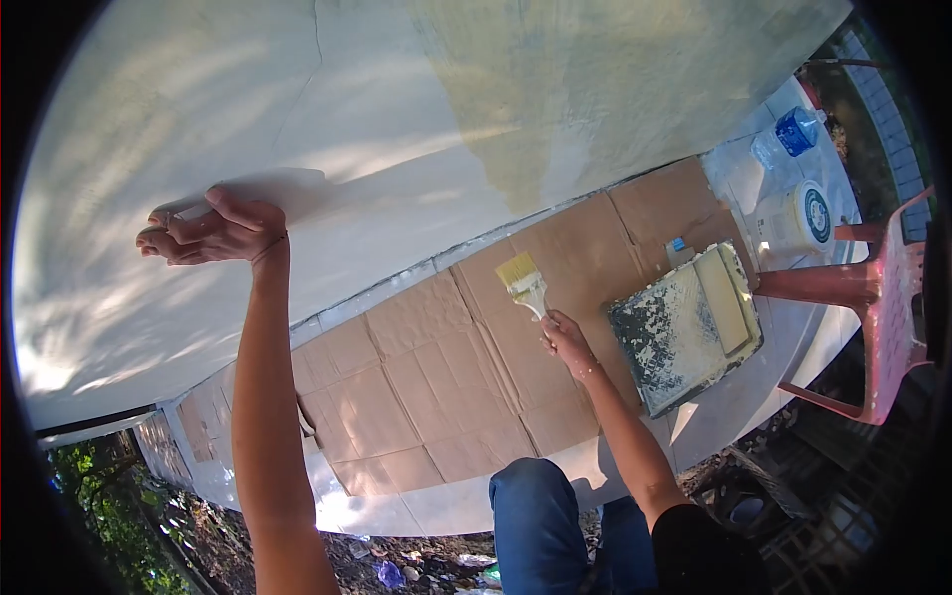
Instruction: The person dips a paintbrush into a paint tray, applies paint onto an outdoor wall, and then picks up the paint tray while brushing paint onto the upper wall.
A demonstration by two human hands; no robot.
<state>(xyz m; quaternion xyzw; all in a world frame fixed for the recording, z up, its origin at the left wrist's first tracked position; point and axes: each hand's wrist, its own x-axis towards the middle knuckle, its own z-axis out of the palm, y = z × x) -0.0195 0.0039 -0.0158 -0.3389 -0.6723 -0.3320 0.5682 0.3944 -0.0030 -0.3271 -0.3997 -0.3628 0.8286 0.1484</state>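
Note:
My right hand (566, 342) is closed around the white handle of a paintbrush (526, 281), whose bristles carry pale yellow paint. The brush is above the cardboard, apart from the wall. To the right of that hand lies a dark paint tray (684, 327) smeared with cream paint, with more paint in its well. My left hand (213, 230) is raised close to the pale wall (377, 109), its fingers loosely bent and the thumb apart. I see nothing held in it; whether it touches the wall I cannot tell. A yellowish painted patch shows on the upper part of the wall.
Flattened cardboard (407, 397) covers the floor along the wall. At the right are a white paint bucket (796, 220), a plastic water bottle (788, 137) and a pink plastic chair (883, 307). Ground with litter lies past the floor's edge, near my knees.

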